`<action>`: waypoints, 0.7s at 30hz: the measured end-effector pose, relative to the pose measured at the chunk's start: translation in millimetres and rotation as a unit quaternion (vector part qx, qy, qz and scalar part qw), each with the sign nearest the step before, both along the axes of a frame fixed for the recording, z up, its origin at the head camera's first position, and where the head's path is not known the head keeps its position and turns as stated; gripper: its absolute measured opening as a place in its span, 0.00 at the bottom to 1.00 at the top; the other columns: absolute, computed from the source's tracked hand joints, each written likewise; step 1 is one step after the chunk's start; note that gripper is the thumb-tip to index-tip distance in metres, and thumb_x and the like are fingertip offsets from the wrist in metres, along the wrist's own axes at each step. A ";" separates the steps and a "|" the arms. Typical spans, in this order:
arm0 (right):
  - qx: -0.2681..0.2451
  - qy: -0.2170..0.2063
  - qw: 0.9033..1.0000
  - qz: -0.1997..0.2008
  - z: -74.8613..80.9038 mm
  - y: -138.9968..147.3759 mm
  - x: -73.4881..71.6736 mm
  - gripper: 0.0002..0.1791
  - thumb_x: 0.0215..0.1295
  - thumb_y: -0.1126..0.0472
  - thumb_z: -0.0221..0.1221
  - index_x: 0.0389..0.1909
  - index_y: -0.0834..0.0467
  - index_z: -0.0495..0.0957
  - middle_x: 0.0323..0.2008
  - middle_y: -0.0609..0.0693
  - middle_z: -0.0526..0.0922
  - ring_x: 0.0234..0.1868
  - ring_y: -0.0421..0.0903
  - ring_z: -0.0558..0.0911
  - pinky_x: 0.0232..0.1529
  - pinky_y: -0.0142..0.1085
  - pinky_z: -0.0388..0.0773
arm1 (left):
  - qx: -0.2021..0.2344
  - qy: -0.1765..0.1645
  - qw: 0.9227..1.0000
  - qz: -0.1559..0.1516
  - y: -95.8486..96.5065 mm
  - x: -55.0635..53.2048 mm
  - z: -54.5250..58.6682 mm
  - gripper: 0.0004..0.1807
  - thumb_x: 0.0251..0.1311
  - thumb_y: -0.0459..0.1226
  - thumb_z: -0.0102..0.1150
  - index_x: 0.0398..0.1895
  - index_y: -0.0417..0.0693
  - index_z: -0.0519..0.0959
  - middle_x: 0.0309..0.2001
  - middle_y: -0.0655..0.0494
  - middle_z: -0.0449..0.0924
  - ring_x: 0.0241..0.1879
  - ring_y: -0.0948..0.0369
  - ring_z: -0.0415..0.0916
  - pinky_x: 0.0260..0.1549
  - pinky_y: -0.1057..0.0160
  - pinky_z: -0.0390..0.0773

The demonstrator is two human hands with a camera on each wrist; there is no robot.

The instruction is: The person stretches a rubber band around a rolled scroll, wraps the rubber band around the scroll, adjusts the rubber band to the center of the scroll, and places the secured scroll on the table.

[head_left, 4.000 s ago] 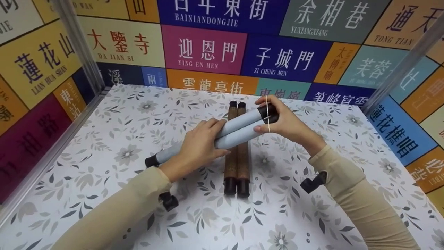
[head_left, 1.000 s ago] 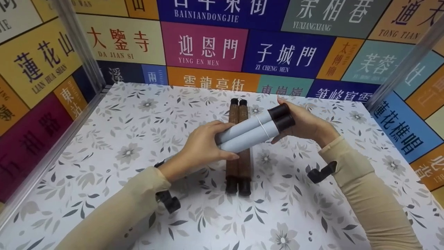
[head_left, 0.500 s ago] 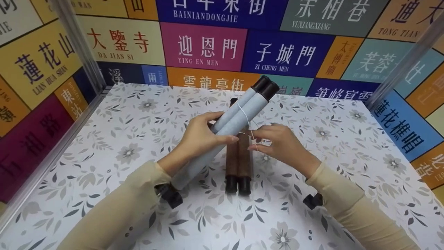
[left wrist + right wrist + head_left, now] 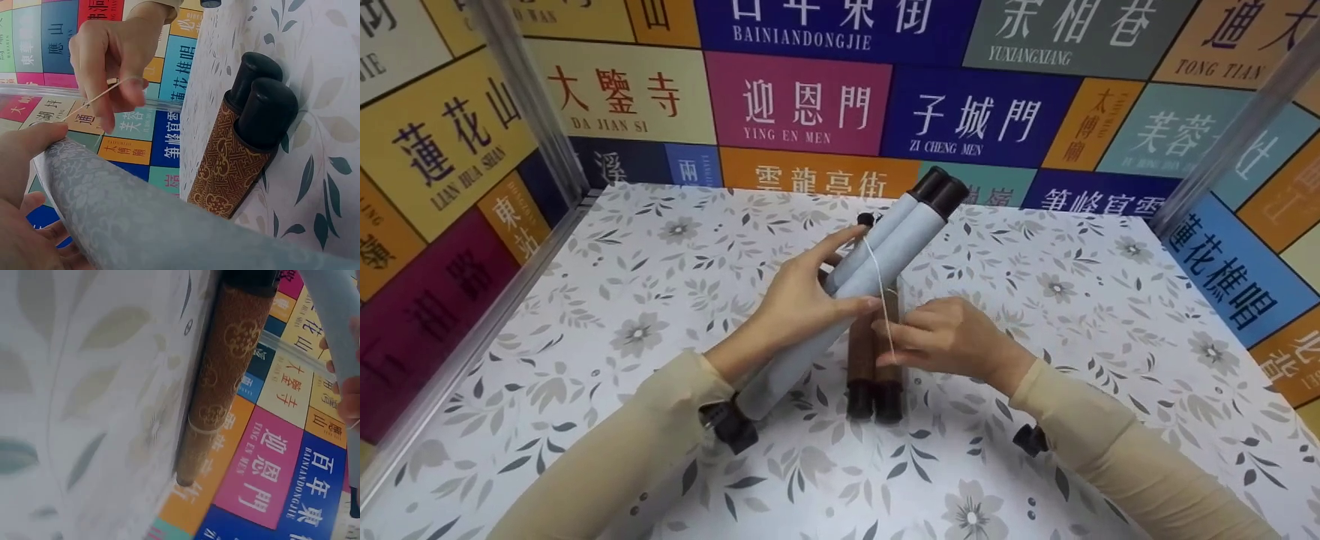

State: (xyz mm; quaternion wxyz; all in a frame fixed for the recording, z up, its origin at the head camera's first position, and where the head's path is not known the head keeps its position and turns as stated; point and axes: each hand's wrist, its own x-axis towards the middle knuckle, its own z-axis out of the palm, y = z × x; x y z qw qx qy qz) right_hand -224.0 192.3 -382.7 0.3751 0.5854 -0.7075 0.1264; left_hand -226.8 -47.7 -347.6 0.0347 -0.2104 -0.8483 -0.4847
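A pale blue-grey scroll (image 4: 911,225), rolled from both ends into two parallel rolls with dark end knobs, slants up off the table in the head view. My left hand (image 4: 791,300) grips it around the middle, index finger stretched along the far side and thumb on the near side. A thin white rubber band (image 4: 880,274) crosses the rolls, drawn taut toward my right hand (image 4: 952,337), whose fingertips pinch it. The left wrist view shows the band running from a left fingertip to the right hand (image 4: 115,62). The scroll's underside is hidden.
Beneath the raised scroll, a brown patterned scroll (image 4: 864,360) with dark knobs lies on the floral tabletop (image 4: 637,450). The right wrist view shows a band around that brown scroll (image 4: 225,365). Colourful lettered panels (image 4: 802,105) enclose the back and sides.
From near the knobs, the band has come down the blue-grey scroll, which now tilts more steeply. Over the last half second my right hand lowered, stretching the band, and my left index finger straightened.
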 end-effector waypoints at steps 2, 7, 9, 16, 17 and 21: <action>-0.042 -0.187 0.981 0.013 -1.7 0.5 1.0 0.28 0.59 0.40 0.64 0.47 0.60 0.84 0.24 0.47 0.81 0.21 0.39 0.77 0.22 0.30 0.77 | 0.010 -0.002 1.000 0.001 -1.5 0.1 0.7 0.46 0.45 0.51 0.75 0.70 0.81 0.63 0.51 0.55 0.81 0.43 0.60 0.81 0.39 0.60 0.83; -0.203 -0.656 0.714 0.137 -5.5 3.1 1.4 0.44 0.62 0.25 0.47 0.51 0.62 0.81 0.36 0.50 0.87 0.37 0.43 0.86 0.35 0.39 0.87 | 0.035 -0.009 0.999 0.003 -3.4 0.7 2.9 0.44 0.47 0.49 0.74 0.70 0.79 0.65 0.50 0.53 0.80 0.39 0.59 0.82 0.36 0.60 0.83; -0.233 -0.756 0.587 0.173 -5.2 3.4 1.6 0.49 0.61 0.20 0.38 0.49 0.60 0.82 0.37 0.52 0.87 0.39 0.47 0.87 0.38 0.42 0.87 | 0.036 -0.004 0.999 0.001 -2.5 1.7 2.9 0.45 0.47 0.49 0.75 0.70 0.79 0.65 0.52 0.53 0.80 0.38 0.59 0.82 0.36 0.61 0.83; -0.352 -0.821 0.414 0.179 7.1 7.5 1.0 0.49 0.73 0.31 0.24 0.25 0.60 0.85 0.29 0.52 0.88 0.31 0.47 0.88 0.38 0.35 0.83 | -0.028 0.067 0.997 0.009 -1.1 7.2 0.3 0.46 0.44 0.52 0.76 0.70 0.79 0.65 0.53 0.58 0.80 0.39 0.61 0.77 0.39 0.61 0.78; -0.369 -0.813 0.415 0.177 8.6 8.8 0.8 0.48 0.75 0.34 0.23 0.22 0.60 0.84 0.27 0.52 0.88 0.29 0.46 0.87 0.36 0.34 0.83 | -0.037 0.072 0.997 0.014 -1.3 7.7 0.1 0.47 0.44 0.52 0.76 0.70 0.80 0.64 0.52 0.58 0.80 0.39 0.62 0.76 0.39 0.61 0.77; -0.431 -0.789 0.376 0.224 12.0 12.3 1.5 0.44 0.79 0.41 0.27 0.26 0.62 0.85 0.25 0.54 0.88 0.26 0.45 0.87 0.33 0.31 0.83 | -0.044 0.065 0.997 0.021 -1.9 8.9 0.4 0.47 0.43 0.53 0.77 0.69 0.86 0.63 0.52 0.59 0.79 0.41 0.62 0.75 0.40 0.61 0.77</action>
